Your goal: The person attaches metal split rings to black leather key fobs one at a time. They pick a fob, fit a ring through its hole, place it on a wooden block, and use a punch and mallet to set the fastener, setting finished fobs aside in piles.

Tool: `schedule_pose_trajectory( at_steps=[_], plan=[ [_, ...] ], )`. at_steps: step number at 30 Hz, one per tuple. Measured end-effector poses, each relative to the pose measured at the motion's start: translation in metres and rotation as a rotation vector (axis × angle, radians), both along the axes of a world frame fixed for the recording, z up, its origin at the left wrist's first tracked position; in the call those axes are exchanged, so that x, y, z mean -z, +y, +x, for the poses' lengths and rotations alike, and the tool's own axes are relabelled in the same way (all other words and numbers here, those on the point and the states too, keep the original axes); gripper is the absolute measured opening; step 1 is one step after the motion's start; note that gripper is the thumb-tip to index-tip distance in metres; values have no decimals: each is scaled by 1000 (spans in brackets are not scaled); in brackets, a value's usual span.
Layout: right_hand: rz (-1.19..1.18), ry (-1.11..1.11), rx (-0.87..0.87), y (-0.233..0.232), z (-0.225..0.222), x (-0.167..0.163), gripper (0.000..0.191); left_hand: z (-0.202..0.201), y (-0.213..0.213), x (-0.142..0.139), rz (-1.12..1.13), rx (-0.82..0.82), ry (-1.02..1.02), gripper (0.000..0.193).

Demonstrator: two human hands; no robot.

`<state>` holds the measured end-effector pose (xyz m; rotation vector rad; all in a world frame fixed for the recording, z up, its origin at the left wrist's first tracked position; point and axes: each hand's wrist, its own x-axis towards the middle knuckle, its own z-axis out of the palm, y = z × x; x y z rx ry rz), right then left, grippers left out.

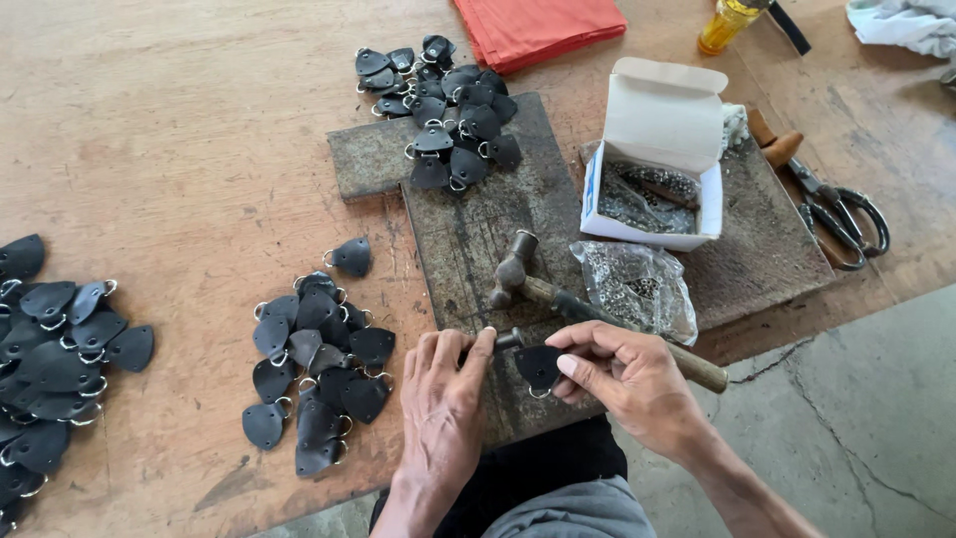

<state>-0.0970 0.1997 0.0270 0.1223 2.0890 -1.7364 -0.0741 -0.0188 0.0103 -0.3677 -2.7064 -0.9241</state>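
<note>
Wooden tabletop (179, 149) carries a dark metal slab (468, 229) at my edge, with three heaps of black leather tabs: one at far left (50, 349), one near my left hand (314, 364), one at the slab's far corner (448, 110). An open white box (657, 149) and a clear bag of small metal parts (637, 284) sit right of the hammer (528, 284), which lies unheld on the slab. My left hand (443, 399) has its grip closed around a short dark punch (506, 341); my right hand (627, 379) pinches one leather tab (539, 367) flat against the slab. Judged step: aligning punch on tab. Next move calls for steady alignment, and a free hand for the hammer.
</note>
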Motion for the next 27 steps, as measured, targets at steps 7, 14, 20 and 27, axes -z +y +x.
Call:
schedule_pose_trajectory(
  at_steps=[7, 14, 20, 27],
  plan=[
    [-110, -114, -100, -8, -9, -10, 21, -15, -21, 1, 97, -102, 16, 40],
    [57, -95, -319, -31, -49, -15, 21, -71, -75, 23, -312, -369, 176, 50],
    [-226, -14, 132, -42, -74, -25, 44, -70, -76, 29, -200, -374, -66, 46],
    [157, 314, -316, -29, -27, -21, 26, -65, -79, 5, -43, -364, -31, 27]
  ],
)
